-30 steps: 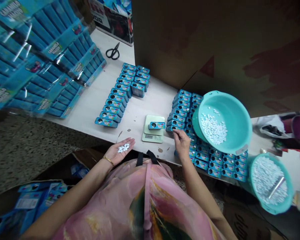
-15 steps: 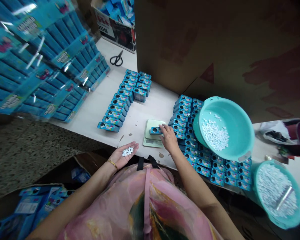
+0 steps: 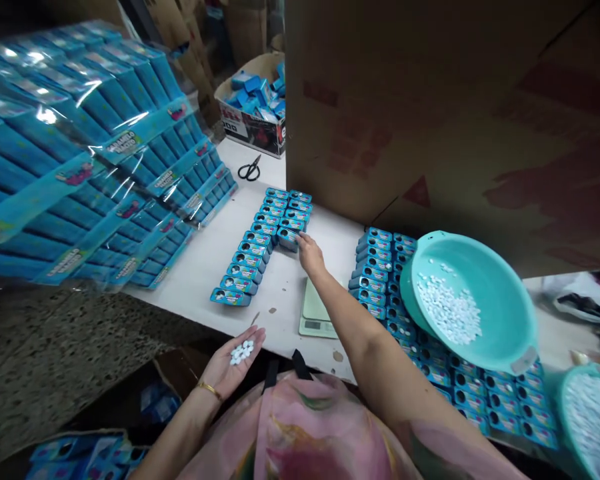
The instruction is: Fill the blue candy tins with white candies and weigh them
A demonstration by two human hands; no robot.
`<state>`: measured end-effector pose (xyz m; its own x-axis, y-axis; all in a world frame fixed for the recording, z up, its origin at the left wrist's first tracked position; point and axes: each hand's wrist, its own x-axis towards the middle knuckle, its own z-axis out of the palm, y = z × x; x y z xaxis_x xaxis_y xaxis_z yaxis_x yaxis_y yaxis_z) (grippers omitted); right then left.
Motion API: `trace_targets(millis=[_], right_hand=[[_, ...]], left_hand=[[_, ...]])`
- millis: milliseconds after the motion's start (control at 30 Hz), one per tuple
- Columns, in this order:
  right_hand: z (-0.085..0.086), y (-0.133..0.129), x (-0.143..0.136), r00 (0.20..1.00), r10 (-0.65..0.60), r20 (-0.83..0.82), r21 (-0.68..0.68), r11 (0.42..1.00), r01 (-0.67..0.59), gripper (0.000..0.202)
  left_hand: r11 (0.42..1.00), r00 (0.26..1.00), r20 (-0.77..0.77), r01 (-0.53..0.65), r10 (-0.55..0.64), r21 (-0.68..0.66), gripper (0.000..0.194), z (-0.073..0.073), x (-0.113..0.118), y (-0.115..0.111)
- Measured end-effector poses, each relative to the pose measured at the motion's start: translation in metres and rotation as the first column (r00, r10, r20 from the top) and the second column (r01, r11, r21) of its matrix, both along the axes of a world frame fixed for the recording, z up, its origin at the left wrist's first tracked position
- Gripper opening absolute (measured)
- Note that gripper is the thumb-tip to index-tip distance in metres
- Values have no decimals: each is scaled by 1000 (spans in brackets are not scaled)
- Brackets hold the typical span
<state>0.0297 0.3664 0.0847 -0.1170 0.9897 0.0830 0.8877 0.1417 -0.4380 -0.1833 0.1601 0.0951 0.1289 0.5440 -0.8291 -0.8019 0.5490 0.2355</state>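
My left hand [image 3: 234, 360] is palm up below the table's front edge, fingers together and slightly cupped around a small heap of white candies [image 3: 242, 352]. My right hand [image 3: 311, 256] reaches over the table, its fingertips on a small blue box [image 3: 287, 239] at the near end of the short right column of the left group. Two columns of blue boxes [image 3: 244, 259] with round dark openings stand there. Under my right forearm lies a pale green scale [image 3: 314, 310], partly hidden, with no box showing on its visible part.
More blue boxes [image 3: 373, 270] stand right of the scale, beside a turquoise basin [image 3: 505, 300] of white candies. Another basin [image 3: 565, 407] is at the lower right. Scissors [image 3: 249, 169], wrapped packs [image 3: 90, 153] and a big cardboard box [image 3: 430, 113] surround the table.
My right hand has moved from the box on the scale to the left group of boxes. That box no longer shows on the scale. The view has shifted; my left hand still holds the candies.
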Motion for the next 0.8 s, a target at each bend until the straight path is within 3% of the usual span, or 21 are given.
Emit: trace_targets(millis=[67,167,267,333,467,533,667,800], right_hand=[[5,-27,32,1000,15,-6,78,997,-15,35],[19,-102,97,997,-70,45,183,981,61,29],[26,-176,147,970,-142,198,112,986,121,22],[20,-204,161,946,-111,305,33,994,106,23],[2,-208,164,900,-103,424,-3,993,115,19],[2,-204,162,899,-83,430,9,996,88,12],[25,-207,152,926,-24,378,55,998,4,17],[44,-201,116,942,113,317,33,991,-130,26]], left_hand=[[1000,1000,7,8,-8,-22,40,-2,1,5],[998,998,25,64,-63,-18,37,-8,8,11],[987,986,45,160,-159,-19,32,-14,23,17],[973,972,67,228,-226,-26,30,-15,36,18],[953,949,90,303,-303,20,26,-8,60,16],[952,947,90,305,-307,33,26,-4,65,12],[961,957,97,274,-275,23,29,-2,60,0],[975,966,138,220,-221,25,31,-1,55,-8]])
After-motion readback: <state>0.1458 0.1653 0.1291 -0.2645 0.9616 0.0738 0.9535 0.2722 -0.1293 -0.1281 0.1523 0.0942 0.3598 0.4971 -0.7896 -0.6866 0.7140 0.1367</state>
